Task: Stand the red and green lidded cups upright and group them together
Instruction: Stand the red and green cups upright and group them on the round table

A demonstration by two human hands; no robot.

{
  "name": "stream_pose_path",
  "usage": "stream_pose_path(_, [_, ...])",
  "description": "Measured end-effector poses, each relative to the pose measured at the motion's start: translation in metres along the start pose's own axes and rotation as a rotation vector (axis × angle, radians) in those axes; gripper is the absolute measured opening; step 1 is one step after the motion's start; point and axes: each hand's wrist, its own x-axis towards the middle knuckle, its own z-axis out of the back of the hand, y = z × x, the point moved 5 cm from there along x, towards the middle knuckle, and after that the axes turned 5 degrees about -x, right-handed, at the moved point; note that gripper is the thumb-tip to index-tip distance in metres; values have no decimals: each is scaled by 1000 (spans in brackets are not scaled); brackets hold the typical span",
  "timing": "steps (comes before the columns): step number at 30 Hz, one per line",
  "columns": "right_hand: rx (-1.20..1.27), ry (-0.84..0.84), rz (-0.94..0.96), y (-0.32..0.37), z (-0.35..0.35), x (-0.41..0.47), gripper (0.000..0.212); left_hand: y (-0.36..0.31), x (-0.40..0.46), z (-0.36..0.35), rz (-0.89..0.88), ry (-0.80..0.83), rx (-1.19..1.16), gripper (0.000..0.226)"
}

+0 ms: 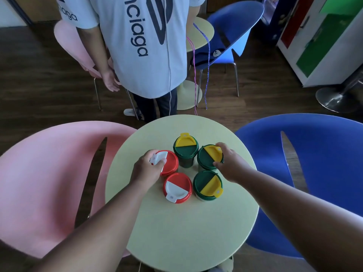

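Several lidded cups stand upright in a tight cluster on the round pale-yellow table (176,232). Two are red with white flaps: the far red cup (170,162) and the near red cup (177,187). Three are green with yellow flaps: the back green cup (185,150), the right green cup (207,158) and the front green cup (207,185). My left hand (146,169) grips the far red cup by its lid edge. My right hand (229,163) grips the right green cup from its right side, thumb and fingers curled round the lid.
A pink chair (49,183) stands left of the table and a blue chair (314,173) right of it. A person in a grey T-shirt (141,55) stands just beyond the table's far edge. Behind are more chairs and a white cabinet (324,46).
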Motion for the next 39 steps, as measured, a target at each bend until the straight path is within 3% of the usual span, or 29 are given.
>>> stream_pose_path(20, [-3,-22,36,-7,4,4,62,1,6,6,38,-5,44,51])
stream_pose_path(29, [-38,-201,121,-6,32,-13,46,-53,-5,22,-326,-74,255,31])
stream_pose_path(39, [3,-377,-20,-22,65,-102,33,-138,-25,-6,-654,225,255,21])
